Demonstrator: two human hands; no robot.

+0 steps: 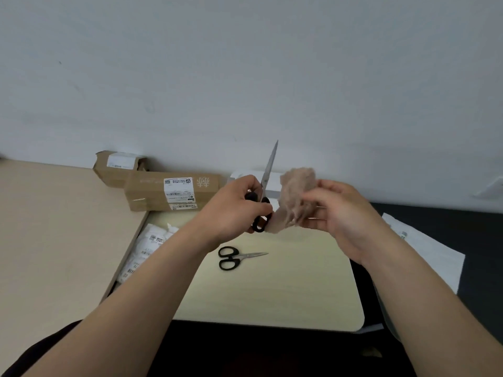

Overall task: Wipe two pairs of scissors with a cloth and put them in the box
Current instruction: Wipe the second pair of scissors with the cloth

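The person's left hand (pixel 234 210) is gripping the black handles of the larger scissors (pixel 268 170), fingers curling round the loops and the shut blades pointing up and away above the knuckles. The right hand (pixel 337 213) is pinching a fluffy beige cloth (pixel 295 194) just beside those handles (the cloth's lower edge looks to be touching the bottom loop). The smaller scissors (pixel 234 257) are lying flat on the pale table (pixel 272 295) below the left fingers, well apart from them, while brown cardboard boxes (pixel 163 191) are sitting beyond the left fingers against the wall.
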